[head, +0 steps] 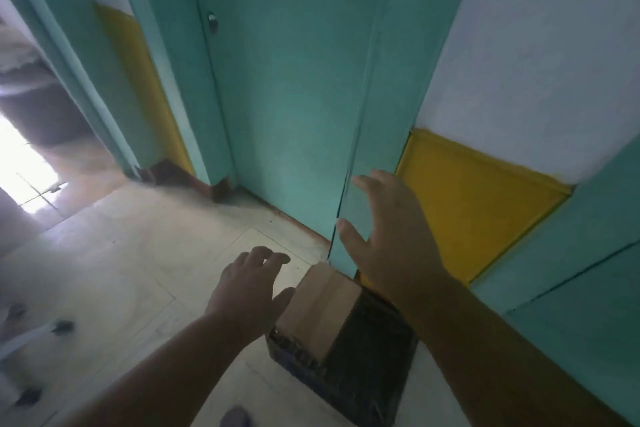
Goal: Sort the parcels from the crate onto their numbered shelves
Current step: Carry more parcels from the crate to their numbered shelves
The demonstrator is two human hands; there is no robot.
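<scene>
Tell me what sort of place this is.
Probably an indoor corridor or entry area of a building, not a visible storeroom: a teal door with a lock, white walls with yellow lower panels, and a pale tiled floor. A dark crate holding a cardboard parcel sits by the wall.

One head-worn view looks forward and steeply down, close over the crate (343,354) beside a teal door (294,97).
</scene>
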